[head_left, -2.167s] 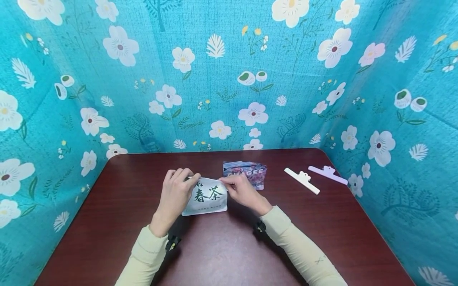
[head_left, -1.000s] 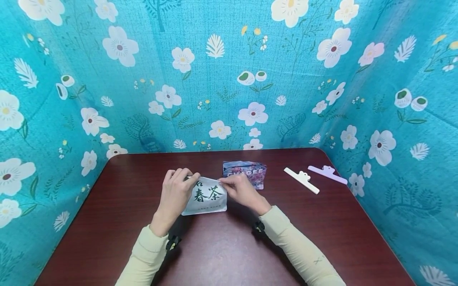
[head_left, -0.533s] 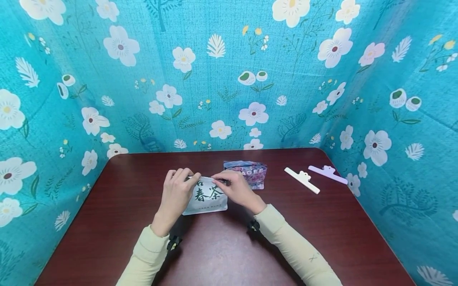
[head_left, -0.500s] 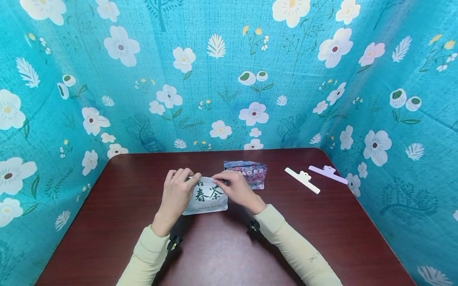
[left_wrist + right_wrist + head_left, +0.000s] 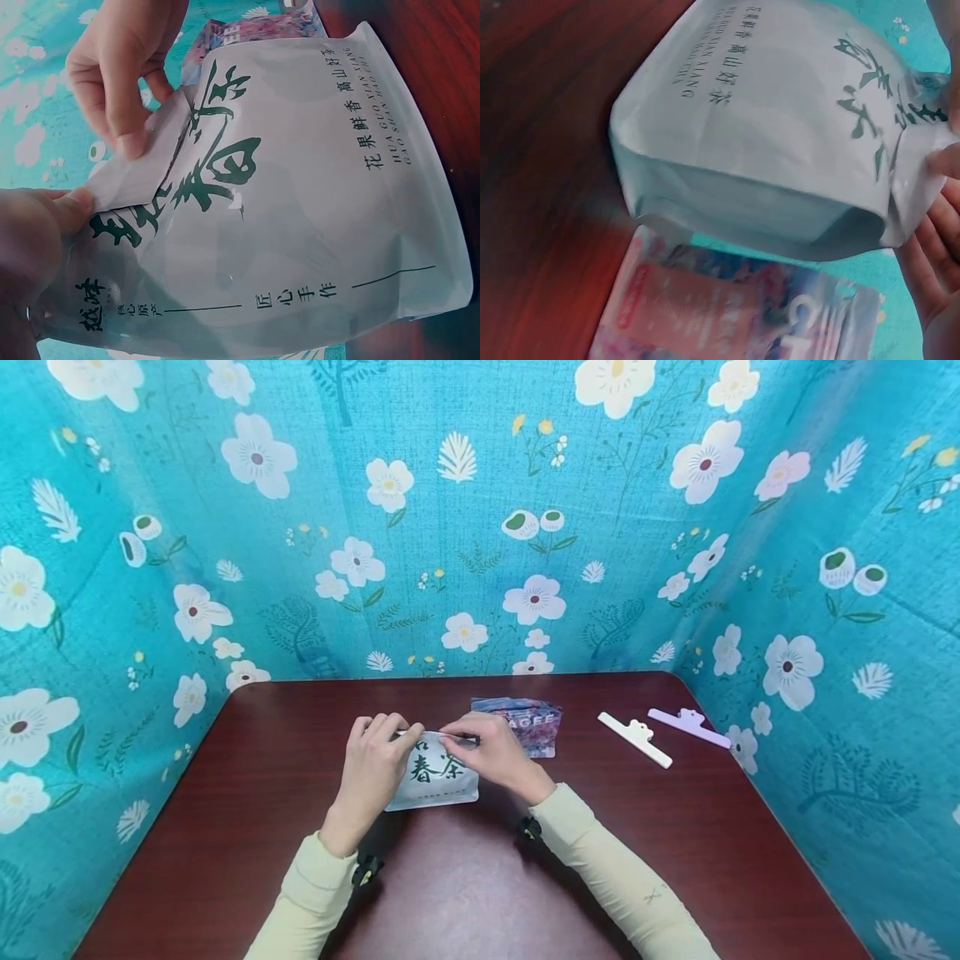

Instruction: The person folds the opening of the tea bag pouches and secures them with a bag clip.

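A pale tea pouch with dark green Chinese lettering stands upright on the table, between both hands. Part of its top edge is folded down as a flap over the lettering. My left hand pinches the top of the pouch at its left, thumb on the front in the left wrist view. Thumb and fingers of my right hand pinch the folded flap, right of the left hand. Behind the right hand sits a pink and blue printed pouch, partly hidden by it.
A white bar clip and a lilac bar clip lie at the right of the dark red table. A turquoise flowered cloth hangs behind and along both sides.
My right hand has moved left from the pouch's top right corner along the top edge, closer to the left hand. The left hand has stayed nearly still.
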{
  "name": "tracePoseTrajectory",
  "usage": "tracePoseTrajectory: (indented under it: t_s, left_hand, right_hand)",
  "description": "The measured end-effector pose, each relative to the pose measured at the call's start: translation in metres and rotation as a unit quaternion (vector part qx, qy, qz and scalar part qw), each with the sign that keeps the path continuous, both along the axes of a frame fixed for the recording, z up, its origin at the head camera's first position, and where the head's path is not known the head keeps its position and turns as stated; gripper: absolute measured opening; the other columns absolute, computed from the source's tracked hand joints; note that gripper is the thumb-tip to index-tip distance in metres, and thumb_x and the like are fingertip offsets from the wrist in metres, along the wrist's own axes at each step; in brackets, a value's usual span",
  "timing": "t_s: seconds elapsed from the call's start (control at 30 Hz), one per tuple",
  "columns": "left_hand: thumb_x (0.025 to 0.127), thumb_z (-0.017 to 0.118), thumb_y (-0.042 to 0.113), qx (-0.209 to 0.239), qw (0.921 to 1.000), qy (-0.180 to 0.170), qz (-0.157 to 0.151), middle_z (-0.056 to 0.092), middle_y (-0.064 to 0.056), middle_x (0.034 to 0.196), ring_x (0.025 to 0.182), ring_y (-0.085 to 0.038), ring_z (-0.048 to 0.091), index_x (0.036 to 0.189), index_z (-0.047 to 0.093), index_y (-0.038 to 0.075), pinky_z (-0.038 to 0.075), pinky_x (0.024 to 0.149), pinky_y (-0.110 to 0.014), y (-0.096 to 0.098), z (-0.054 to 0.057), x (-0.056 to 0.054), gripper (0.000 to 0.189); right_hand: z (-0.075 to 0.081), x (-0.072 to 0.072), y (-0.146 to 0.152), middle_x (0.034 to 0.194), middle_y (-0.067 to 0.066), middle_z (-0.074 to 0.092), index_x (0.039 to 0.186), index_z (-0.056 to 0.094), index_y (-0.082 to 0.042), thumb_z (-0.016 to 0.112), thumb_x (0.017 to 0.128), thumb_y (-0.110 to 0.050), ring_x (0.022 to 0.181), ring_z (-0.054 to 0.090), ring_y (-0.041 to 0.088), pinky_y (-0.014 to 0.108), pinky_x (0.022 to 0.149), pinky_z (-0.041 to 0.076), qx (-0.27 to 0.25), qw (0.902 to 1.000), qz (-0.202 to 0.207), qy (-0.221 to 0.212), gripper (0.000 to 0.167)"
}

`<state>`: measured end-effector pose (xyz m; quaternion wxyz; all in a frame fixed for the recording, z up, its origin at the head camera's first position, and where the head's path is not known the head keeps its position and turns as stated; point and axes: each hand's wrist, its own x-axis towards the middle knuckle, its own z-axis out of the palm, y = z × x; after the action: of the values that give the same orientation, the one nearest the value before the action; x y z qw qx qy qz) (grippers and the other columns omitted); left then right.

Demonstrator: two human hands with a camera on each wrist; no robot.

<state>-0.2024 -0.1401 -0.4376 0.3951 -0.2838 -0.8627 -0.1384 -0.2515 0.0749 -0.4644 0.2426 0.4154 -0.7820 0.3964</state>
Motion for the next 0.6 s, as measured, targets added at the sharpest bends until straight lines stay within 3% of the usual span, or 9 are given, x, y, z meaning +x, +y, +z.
tracePoseTrajectory:
  t_s: [0.13, 0.37, 0.6]
  left_hand:
    - [0.085, 0.074, -0.006, 0.000, 1.0000, 0.001, 0.000, 0.061, -0.005, 0.084, 0.077, -0.027, 0.058, 0.101, 0.079, 0.011, 0.043, 0.076, -0.044, 0.000, 0.000, -0.002, 0.024]
    - [0.085, 0.074, -0.005, -0.001, 1.0000, 0.007, 0.001, 0.061, -0.005, 0.084, 0.077, -0.026, 0.058, 0.100, 0.079, 0.011, 0.043, 0.075, -0.043, 0.001, 0.000, -0.002, 0.023]
    - [0.084, 0.076, -0.005, -0.004, 1.0000, 0.003, 0.004, 0.062, -0.005, 0.084, 0.078, -0.026, 0.059, 0.101, 0.080, 0.012, 0.044, 0.076, -0.043, 0.000, 0.001, -0.001, 0.024]
  right_hand:
    - [0.008, 0.001, -0.005, 0.091, 0.000, 0.076, 0.103, 0.080, -0.010, 0.078, 0.090, -0.013, 0.083, 0.068, 0.008, 0.021, 0.075, 0.055, 0.014, 0.9997, 0.008, 0.020, 0.013]
    - [0.011, 0.000, -0.010, 0.083, 0.001, 0.076, 0.095, 0.081, -0.007, 0.079, 0.087, -0.006, 0.073, 0.065, 0.010, 0.021, 0.067, 0.052, 0.019, 0.9975, 0.001, 0.068, 0.008]
    - [0.014, 0.001, -0.006, 0.088, 0.002, 0.076, 0.101, 0.080, -0.007, 0.078, 0.089, -0.008, 0.080, 0.068, 0.010, 0.021, 0.073, 0.055, 0.028, 0.9993, 0.026, 0.007, 0.012]
